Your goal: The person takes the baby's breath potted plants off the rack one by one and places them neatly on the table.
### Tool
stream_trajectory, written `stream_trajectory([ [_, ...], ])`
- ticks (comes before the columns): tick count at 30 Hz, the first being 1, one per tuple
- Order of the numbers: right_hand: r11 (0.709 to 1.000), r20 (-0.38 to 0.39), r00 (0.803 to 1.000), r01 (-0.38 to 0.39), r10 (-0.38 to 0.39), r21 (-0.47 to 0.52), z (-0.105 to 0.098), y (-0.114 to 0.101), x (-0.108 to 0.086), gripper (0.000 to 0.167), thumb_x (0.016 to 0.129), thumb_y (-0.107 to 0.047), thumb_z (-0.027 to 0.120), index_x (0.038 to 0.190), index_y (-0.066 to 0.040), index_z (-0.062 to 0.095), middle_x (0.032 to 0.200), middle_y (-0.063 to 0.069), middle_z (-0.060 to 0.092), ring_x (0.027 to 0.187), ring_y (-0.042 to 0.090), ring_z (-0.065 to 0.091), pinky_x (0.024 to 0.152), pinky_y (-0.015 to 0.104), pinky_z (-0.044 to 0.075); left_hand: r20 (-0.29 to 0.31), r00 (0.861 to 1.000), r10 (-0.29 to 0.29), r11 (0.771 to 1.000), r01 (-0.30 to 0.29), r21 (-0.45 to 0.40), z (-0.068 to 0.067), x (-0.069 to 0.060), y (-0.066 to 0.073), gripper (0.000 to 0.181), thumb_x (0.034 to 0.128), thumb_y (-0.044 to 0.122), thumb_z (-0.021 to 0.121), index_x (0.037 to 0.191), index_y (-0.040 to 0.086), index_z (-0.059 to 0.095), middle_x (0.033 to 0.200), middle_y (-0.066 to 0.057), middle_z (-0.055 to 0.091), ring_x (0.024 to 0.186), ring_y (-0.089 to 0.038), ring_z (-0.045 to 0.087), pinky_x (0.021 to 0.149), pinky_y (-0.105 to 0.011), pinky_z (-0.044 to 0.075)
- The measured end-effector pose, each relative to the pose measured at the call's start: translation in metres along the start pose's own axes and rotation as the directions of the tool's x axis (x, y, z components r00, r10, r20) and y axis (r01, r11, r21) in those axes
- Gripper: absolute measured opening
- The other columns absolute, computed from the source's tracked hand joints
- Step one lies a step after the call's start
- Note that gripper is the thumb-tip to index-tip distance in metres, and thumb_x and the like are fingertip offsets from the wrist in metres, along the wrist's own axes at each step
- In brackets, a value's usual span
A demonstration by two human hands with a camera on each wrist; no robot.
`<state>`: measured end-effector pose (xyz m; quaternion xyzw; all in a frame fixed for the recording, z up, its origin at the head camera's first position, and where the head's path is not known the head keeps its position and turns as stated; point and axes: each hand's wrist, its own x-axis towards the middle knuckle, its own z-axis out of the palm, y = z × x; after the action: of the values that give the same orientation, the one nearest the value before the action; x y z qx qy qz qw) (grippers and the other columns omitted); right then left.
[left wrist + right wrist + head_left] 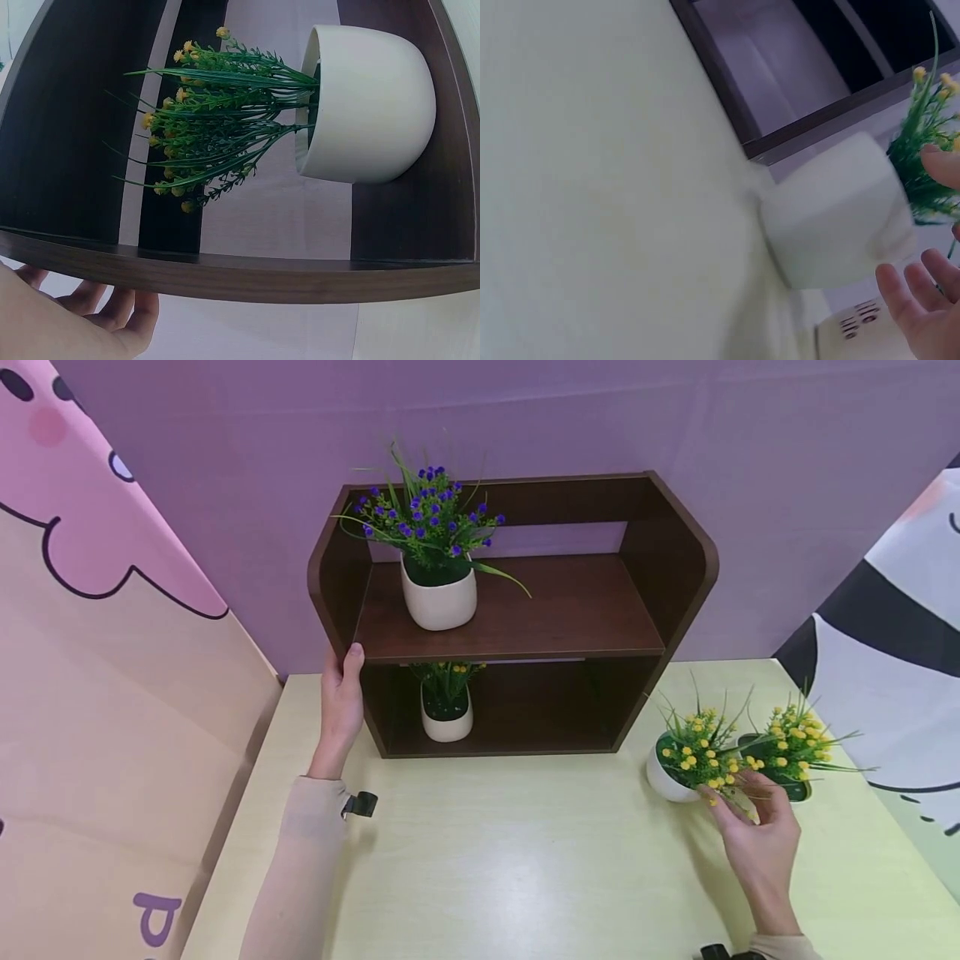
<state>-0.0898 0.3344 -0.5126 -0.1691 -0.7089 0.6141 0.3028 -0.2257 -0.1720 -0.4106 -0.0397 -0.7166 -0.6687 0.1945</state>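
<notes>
A dark brown two-tier shelf (525, 656) stands on the table; my left hand (342, 706) grips its left side panel, thumb by the front edge and fingers on the outer face. On the upper tier sits a white pot of purple flowers (438, 597). The lower tier holds a white pot of yellow flowers (375, 105). To the right of the shelf, my right hand (761, 835) is beside another white pot with yellow flowers (832, 217), fingers spread and partly among its blooms. A second yellow-flowered plant (795, 743) stands just behind that hand, its pot largely hidden.
The pale table (495, 852) stretches in front of the shelf. Behind it hangs a purple backdrop (562, 418), with cartoon-printed panels at left (127, 693) and right (892, 668). Lettering shows on the farther pot (862, 330) in the right wrist view.
</notes>
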Motion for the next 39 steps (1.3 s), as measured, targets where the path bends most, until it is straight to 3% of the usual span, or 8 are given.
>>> stream_trajectory([
  [3, 0.999, -0.015, 1.000, 0.023, -0.023, 0.033, 0.001, -0.011, -0.001, 0.053, 0.078, 0.017, 0.083, 0.119, -0.012, 0.067, 0.113, -0.008, 0.068, 0.103, 0.003, 0.066, 0.080, 0.008, 0.057, 0.002, 1.000, 0.006, 1.000, -0.006, -0.004, 0.000, -0.001, 0.001, 0.054, 0.1134, 0.026, 0.042, 0.163, 0.006, 0.035, 0.166, -0.014, 0.043, 0.157, -0.025, 0.036, 0.133, -0.045, 0.025],
  [9, 0.984, -0.033, 0.996, 0.082, -0.078, 0.156, 0.003, -0.031, 0.002, 0.053, 0.079, 0.020, 0.079, 0.127, 0.003, 0.069, 0.122, 0.002, 0.070, 0.107, 0.011, 0.063, 0.086, 0.011, 0.058, 0.002, 1.000, 0.002, 1.000, -0.002, 0.004, 0.000, -0.001, 0.002, 0.054, 0.1133, 0.027, 0.042, 0.163, 0.007, 0.036, 0.166, -0.014, 0.043, 0.157, -0.025, 0.035, 0.133, -0.045, 0.025],
  [19, 0.972, -0.023, 0.977, 0.212, -0.211, 0.103, 0.006, -0.064, 0.008, 0.044, 0.086, 0.015, 0.075, 0.129, 0.004, 0.068, 0.127, 0.003, 0.074, 0.116, 0.013, 0.069, 0.095, 0.014, 0.057, 0.001, 1.000, 0.008, 1.000, -0.008, -0.009, 0.000, -0.001, 0.001, 0.053, 0.1132, 0.026, 0.042, 0.162, 0.006, 0.036, 0.165, -0.014, 0.043, 0.157, -0.025, 0.036, 0.133, -0.045, 0.025],
  [26, 0.951, 0.005, 0.951, 0.309, -0.309, 0.008, 0.014, -0.081, 0.013, 0.041, 0.093, 0.008, 0.071, 0.134, 0.006, 0.067, 0.132, 0.002, 0.072, 0.119, 0.012, 0.069, 0.095, 0.012, 0.056, -0.002, 1.000, -0.003, 1.000, 0.003, -0.014, 0.001, 0.000, -0.001, 0.053, 0.1134, 0.025, 0.042, 0.162, 0.005, 0.037, 0.165, -0.015, 0.044, 0.157, -0.025, 0.036, 0.133, -0.045, 0.025],
  [33, 0.924, 0.002, 0.933, 0.356, -0.360, 0.141, 0.025, -0.094, 0.016, 0.038, 0.091, 0.012, 0.070, 0.128, 0.015, 0.064, 0.133, 0.006, 0.070, 0.124, 0.014, 0.067, 0.098, 0.014, 0.055, 0.007, 1.000, -0.003, 1.000, 0.003, -0.021, 0.001, 0.000, 0.000, 0.052, 0.1139, 0.024, 0.042, 0.161, 0.004, 0.037, 0.164, -0.015, 0.044, 0.157, -0.026, 0.036, 0.134, -0.045, 0.024],
  [39, 0.892, 0.001, 0.910, 0.407, -0.415, 0.194, 0.034, -0.110, 0.018, 0.036, 0.091, 0.011, 0.069, 0.127, 0.014, 0.066, 0.135, 0.012, 0.070, 0.131, 0.021, 0.065, 0.108, 0.019, 0.052, 0.008, 1.000, 0.006, 1.000, -0.006, -0.015, -0.001, 0.001, -0.001, 0.052, 0.1140, 0.024, 0.042, 0.162, 0.004, 0.036, 0.164, -0.015, 0.044, 0.157, -0.026, 0.036, 0.134, -0.045, 0.024],
])
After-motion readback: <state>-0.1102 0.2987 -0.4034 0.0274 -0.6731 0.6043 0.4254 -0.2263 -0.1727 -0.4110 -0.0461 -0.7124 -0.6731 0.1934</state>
